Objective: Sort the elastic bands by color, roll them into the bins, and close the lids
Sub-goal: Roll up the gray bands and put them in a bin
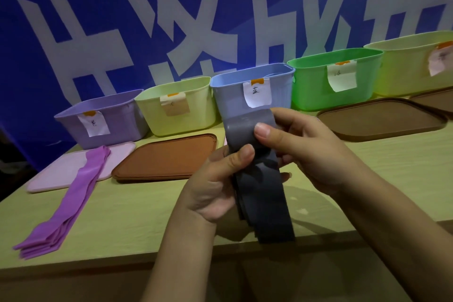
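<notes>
Both hands hold a stack of dark grey-blue elastic bands (264, 203) above the table, in front of the blue bin (230, 95). My left hand (215, 186) grips the stack's middle, thumb on its front. My right hand (301, 149) pinches the curled-over top end with its thumb. The lower end of the bands hangs down past the table's front edge. A pile of purple bands (71, 198) lies flat on the left, its far end resting on the pink lid (56, 174). Behind it stands the purple bin (117, 120).
A row of open labelled bins lines the back: purple, yellow-green (196, 110), blue, green (311, 88), pale yellow (402, 68). Brown lids lie at centre-left (166, 159) and right (377, 120), with another at the far right (434, 100). A blue banner hangs behind.
</notes>
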Demonstrator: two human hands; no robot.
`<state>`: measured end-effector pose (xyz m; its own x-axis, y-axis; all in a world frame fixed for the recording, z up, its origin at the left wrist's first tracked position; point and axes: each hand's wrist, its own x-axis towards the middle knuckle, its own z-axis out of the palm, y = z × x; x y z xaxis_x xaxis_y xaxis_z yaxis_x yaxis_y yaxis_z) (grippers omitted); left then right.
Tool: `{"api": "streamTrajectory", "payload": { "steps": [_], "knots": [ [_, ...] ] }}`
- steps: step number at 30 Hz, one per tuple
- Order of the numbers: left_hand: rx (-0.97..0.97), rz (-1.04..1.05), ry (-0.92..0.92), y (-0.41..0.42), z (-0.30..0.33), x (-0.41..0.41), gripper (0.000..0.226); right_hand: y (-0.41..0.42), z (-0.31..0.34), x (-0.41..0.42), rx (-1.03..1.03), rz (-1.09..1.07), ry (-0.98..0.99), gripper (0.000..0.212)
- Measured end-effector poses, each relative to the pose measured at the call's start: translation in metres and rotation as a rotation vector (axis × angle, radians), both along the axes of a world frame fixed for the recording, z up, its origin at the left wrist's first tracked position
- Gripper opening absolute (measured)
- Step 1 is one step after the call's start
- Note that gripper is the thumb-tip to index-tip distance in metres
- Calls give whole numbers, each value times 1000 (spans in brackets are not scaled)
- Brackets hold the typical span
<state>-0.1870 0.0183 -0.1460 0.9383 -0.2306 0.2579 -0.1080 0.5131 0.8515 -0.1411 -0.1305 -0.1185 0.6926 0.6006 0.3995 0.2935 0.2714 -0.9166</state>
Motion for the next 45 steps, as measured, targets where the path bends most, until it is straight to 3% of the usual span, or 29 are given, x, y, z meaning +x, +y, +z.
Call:
{"api": "streamTrajectory", "payload": {
  "steps": [3, 10, 15, 19, 22, 25, 29, 35, 38, 41, 45],
  "knots": [
    [47, -4, 34, -3, -3, 0, 41, 0, 5, -2, 124, -13, 24, 32],
    [190, 38, 14, -2, -1, -6, 33, 2, 7, -2, 146, -58, 13, 42],
    [106, -24, 78, -7, -2, -2, 25, 5, 4, 5, 189, -56, 51, 40],
    [21, -103, 103, -8, -7, 4, 29, 7, -1, 10, 187, -62, 79, 46],
    [46, -109, 120, -10, -9, 5, 47, 8, -6, 10, 187, -87, 61, 42],
    [61, -17, 128, -15, -7, 5, 73, 9, -11, 8, 147, -127, -28, 34],
    [110, 153, 188, -22, -4, 5, 80, 5, -12, 7, 2, -154, -153, 37],
    [203, 335, 186, -24, -7, 7, 78, -2, -12, 10, -129, -103, -138, 44],
    [291, 378, 116, -21, -6, 3, 52, -10, -10, 17, -184, 30, -22, 51],
    [334, 364, 60, -17, -7, 2, 46, -18, -7, 22, -165, 188, 141, 70],
    [292, 262, 54, -13, -9, 2, 52, -13, -7, 22, -217, 93, 90, 49]
  ]
}}
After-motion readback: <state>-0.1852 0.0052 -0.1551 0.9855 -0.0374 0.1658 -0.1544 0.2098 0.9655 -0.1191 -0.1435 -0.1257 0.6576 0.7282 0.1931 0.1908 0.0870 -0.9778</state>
